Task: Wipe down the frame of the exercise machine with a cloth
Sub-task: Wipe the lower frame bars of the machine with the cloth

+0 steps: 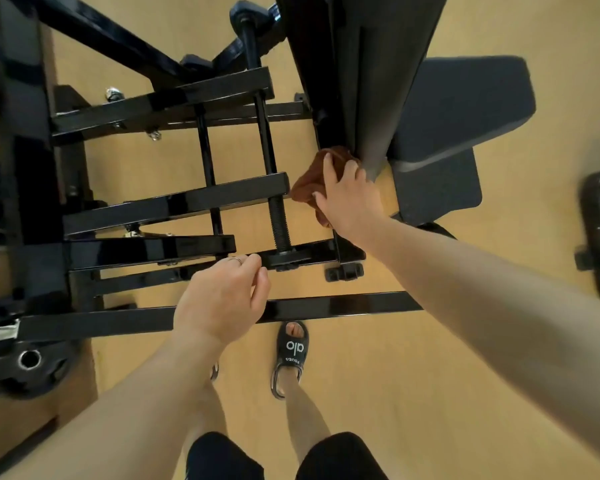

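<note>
Right hand (349,197) pressing brown cloth (310,183) on black frame (174,206) mid-picture, fingers spread, left hand (222,299) below, loosely curled, holding nothing

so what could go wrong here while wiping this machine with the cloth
The right hand presses the brown cloth close to the end of a black frame bar and a threaded rod; the cloth could snag there. The left hand hovers over stacked bars, so its fingers could get pinched if anything shifts. The open sandal leaves toes exposed under the frame.
</note>
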A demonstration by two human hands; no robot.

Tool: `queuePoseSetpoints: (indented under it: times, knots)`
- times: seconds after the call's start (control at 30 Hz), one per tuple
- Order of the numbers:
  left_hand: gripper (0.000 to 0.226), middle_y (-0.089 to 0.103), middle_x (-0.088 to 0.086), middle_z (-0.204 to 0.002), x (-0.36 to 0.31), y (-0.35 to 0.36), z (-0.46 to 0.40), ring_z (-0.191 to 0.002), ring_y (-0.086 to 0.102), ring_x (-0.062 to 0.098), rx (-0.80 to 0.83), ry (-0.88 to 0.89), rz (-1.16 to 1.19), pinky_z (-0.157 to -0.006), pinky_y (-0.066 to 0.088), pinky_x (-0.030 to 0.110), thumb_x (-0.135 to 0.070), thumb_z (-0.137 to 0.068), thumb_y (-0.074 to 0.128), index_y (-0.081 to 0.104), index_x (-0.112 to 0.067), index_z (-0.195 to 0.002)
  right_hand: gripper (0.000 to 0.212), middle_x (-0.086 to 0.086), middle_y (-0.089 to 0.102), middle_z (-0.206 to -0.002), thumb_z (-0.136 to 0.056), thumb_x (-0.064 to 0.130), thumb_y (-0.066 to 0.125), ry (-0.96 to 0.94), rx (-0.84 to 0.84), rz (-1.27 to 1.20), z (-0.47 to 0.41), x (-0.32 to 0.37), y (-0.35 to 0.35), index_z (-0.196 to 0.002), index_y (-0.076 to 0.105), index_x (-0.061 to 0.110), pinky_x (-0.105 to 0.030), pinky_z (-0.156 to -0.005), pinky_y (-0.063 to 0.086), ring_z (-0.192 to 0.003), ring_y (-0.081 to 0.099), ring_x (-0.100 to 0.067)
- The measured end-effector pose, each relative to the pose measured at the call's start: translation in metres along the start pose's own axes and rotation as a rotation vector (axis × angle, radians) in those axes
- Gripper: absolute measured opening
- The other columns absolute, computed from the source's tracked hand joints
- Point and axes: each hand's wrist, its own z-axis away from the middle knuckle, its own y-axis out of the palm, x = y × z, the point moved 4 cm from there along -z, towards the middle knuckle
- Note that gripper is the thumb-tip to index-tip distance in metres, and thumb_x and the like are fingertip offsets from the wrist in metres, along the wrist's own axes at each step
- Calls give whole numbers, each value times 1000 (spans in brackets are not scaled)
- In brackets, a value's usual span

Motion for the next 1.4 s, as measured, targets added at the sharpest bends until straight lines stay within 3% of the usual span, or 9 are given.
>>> queuePoseSetpoints:
  times: [0.17,0.33,0.43,0.57,0.7,0.9,1.07,1.27,1.4]
  knots:
    - [20,64,-8,-73,0,-1,-1,-58,59,11,-13,3,6,-49,56,31,-30,-102,49,64,-20,-94,71,-22,53,-136,-105,54,39,9,45,22,10,-7,0,-158,16,13,-36,-68,57,-99,67,-33]
    - [22,62,-8,-73,-2,-3,-1,-57,58,10,-3,9,29,-49,54,27,-31,-102,48,65,-19,-95,52,-2,61,-90,-105,48,38,-19,159,-27,89,-19,11,-143,29,13,-17,-39,18,-45,33,-5]
    - [21,62,-9,-71,-1,-1,-1,-56,57,9,-8,13,25,-47,55,28,-31,-101,49,64,-19,-95,44,4,51,-82,-104,46,48,-71,117,8,76,-22,8,-135,39,15,-17,-39,19,-44,31,-4]
    - [19,57,-12,-67,2,3,-1,-53,53,7,-7,19,13,-45,53,28,-32,-101,48,62,-22,-91,62,-14,64,-104,-98,44,64,-149,-3,139,1,-8,-3,-141,31,14,-31,-49,44,-70,66,-24]
    - [16,52,-14,-64,3,5,-1,-50,48,4,-21,39,29,-43,48,21,-31,-99,51,57,-25,-86,54,-18,63,-112,-104,43,52,-2,-17,99,-52,18,-10,-146,34,14,-39,-62,55,-87,69,-32]
    - [16,53,-12,-64,2,2,-2,-50,49,5,-11,23,26,-43,49,23,-31,-99,52,58,-24,-87,39,1,55,-93,-104,41,49,-43,67,-140,24,-9,0,-137,36,24,-20,-43,29,-56,46,-8]
    - [14,51,-12,-63,1,1,-1,-50,47,6,2,10,32,-42,48,25,-29,-99,55,57,-23,-86,46,6,54,-88,-101,43,55,10,263,-218,93,-7,17,-133,27,25,-23,-44,37,-53,48,-9]
    - [14,54,-11,-65,4,5,-1,-51,50,7,-4,12,15,-43,51,28,-29,-98,55,60,-22,-87,38,-5,61,-103,-104,40,49,74,61,-457,23,-9,0,-136,38,22,-31,-58,55,-76,68,-23]
    - [12,54,-11,-65,5,5,-1,-51,51,8,4,12,21,-43,51,28,-29,-98,57,60,-22,-88,43,-3,57,-97,-105,43,46,87,5,-249,-11,-10,-9,-141,30,26,-28,-47,41,-66,56,-18]
